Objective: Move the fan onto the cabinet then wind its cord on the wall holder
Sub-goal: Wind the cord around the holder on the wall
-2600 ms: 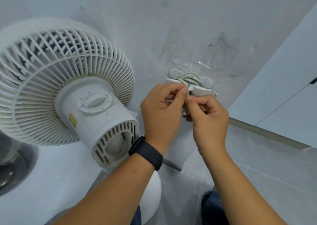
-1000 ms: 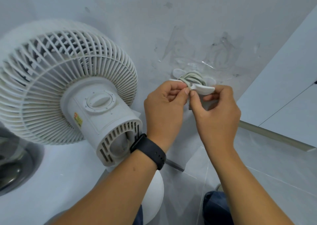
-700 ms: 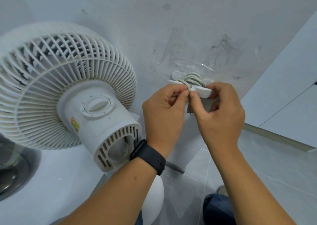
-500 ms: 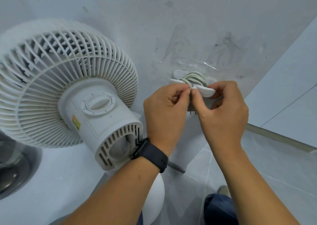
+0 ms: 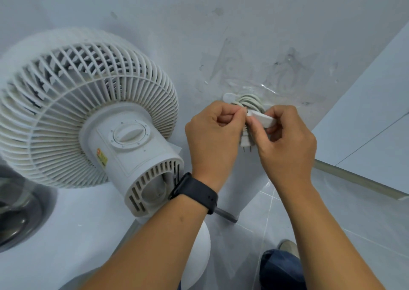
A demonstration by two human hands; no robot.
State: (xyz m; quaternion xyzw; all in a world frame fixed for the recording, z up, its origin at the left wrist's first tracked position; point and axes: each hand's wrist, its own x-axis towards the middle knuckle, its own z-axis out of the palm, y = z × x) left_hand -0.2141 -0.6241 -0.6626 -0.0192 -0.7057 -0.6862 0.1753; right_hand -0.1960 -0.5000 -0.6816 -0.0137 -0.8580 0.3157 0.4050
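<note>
Both hands met at wall holder (image 5: 262, 118); left hand (image 5: 213, 134) pinched cord (image 5: 247, 100) coiled on it; right hand (image 5: 285, 139) pinched holder's front arm; plug (image 5: 246, 142) hung between them; fan (image 5: 88, 112) left of left hand.

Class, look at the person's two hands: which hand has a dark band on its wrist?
The left hand, nearer the fan, has the dark wristband. The right hand has a bare wrist. Both work at the wall holder.
</note>
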